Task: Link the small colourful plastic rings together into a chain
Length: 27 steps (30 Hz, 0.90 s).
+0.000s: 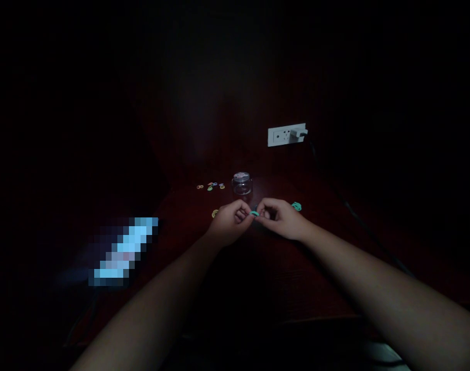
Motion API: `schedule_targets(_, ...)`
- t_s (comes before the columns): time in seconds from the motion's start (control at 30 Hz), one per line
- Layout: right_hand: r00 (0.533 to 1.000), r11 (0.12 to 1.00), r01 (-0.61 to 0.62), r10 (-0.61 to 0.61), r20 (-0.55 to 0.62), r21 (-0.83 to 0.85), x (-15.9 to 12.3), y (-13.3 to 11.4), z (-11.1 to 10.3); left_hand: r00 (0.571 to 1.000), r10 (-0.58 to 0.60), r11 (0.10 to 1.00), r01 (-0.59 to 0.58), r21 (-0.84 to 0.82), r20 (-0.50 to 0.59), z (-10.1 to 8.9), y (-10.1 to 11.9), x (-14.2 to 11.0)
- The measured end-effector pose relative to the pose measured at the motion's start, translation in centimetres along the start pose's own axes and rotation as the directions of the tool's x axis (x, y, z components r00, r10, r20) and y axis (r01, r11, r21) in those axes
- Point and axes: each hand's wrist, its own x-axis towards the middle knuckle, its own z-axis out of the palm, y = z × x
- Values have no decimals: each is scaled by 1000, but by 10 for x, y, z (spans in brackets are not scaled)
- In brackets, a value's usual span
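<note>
The left hand [230, 220] has its thumb and forefinger drawn together at one end of a small green band [255, 213], and the right hand [283, 218] meets the other end in the same kind of narrow pinch. The other fingers of both are curled in toward the palms. The band sits in the short gap between the two sets of fingertips, just above the bench [315, 288]; whether it touches the wood cannot be told in this dim light.

The relation that matters is this one: the band's visible length runs crosswise from hand to hand, arched slightly upward, with neither hand nearer than the other. The wrists come in from opposite sides, so the fingertips face each other across it.

Straight beyond the band stands a clear jar [241, 189], upright, with its lid [241, 176] on; what it holds is too dark to make out. A heap of green bands [296, 206] lies just past the right hand, on its outer side, while some yellow bands [214, 213] show partly behind the left. Farther back, left of the jar, lies a loose scatter of small coloured loops [210, 188].
</note>
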Motion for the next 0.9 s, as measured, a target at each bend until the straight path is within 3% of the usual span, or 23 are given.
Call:
schedule_targets(0.3, 1000, 999, 6, -5, 10, -36, 0, -1, 0, 999, 51, 999, -52, 12, 8, 0, 1, -1)
schedule_targets(0.9, 999, 997, 21, -23, -30, -77, 1, 0, -1, 999, -18, 1000, 17, -6, -33, 0, -2, -1)
